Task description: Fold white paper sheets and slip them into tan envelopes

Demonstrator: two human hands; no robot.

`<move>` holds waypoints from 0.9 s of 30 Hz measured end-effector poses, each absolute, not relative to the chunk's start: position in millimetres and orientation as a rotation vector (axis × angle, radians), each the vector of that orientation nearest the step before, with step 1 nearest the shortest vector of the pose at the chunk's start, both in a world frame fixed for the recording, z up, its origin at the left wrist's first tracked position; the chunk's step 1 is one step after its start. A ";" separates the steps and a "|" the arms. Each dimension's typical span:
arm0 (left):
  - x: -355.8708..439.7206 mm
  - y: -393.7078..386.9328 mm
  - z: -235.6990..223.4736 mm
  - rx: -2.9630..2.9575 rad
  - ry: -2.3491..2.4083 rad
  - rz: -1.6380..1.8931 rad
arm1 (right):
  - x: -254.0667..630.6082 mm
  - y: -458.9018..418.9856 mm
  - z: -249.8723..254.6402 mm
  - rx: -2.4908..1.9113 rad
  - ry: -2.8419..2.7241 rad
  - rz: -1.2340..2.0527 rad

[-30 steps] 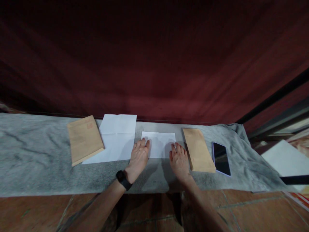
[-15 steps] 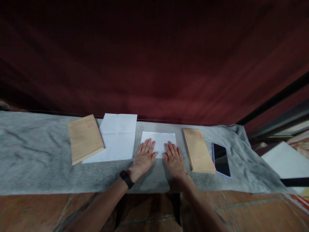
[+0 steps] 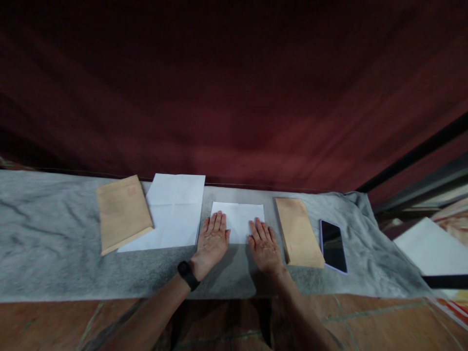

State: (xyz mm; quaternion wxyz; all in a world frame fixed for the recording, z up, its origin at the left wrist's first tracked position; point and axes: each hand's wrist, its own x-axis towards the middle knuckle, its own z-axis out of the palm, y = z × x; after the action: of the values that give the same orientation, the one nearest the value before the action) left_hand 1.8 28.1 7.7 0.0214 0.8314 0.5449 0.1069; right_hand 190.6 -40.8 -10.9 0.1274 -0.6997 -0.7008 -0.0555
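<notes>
A small folded sheet of white paper (image 3: 238, 222) lies flat on the grey cloth in front of me. My left hand (image 3: 212, 239) rests palm down at its left side, fingers stretched out over the paper's edge. On the right side, my right hand (image 3: 263, 242) lies flat with its fingertips on the paper. Neither hand grips anything. To the left is a stack of larger white sheets (image 3: 178, 214) with a crease across it, partly covered by a brown envelope (image 3: 124, 212). Right of my right hand lies a stack of brown envelopes (image 3: 299, 231).
A phone (image 3: 333, 246) with a light purple case lies beside the right envelopes. The grey cloth (image 3: 47, 263) covers the long narrow surface, a dark red curtain (image 3: 234, 122) hangs behind it, and floor tiles (image 3: 44, 324) show below. White board-like material (image 3: 433, 246) stands at far right.
My left hand has slid left across the paper, towards its left edge. My right hand stays at the right side. The whole view has shifted slightly.
</notes>
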 end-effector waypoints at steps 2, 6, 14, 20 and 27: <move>3.2 29.5 7.8 2.562 1.699 0.352 | 190.8 -41.0 -11.5 -2.030 -2.035 -0.168; 9.7 34.4 5.6 2.617 1.557 0.450 | 190.1 -40.9 -12.1 -2.014 -2.026 -0.184; 20.4 48.1 -6.2 2.636 1.482 0.495 | 192.6 -39.6 -10.9 -1.987 -2.028 -0.200; 12.9 58.3 -3.2 2.601 1.547 0.496 | 196.0 -39.0 -6.1 -1.995 -2.040 -0.150; 32.7 53.5 2.1 2.650 1.416 0.511 | 188.3 -10.1 4.1 -1.985 -1.982 0.013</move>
State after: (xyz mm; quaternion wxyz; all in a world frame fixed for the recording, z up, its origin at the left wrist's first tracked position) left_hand 32.7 53.5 2.1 0.0468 0.8685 0.4642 0.1674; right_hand 188.3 -10.1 4.1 0.1677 -0.6976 -0.6966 0.0045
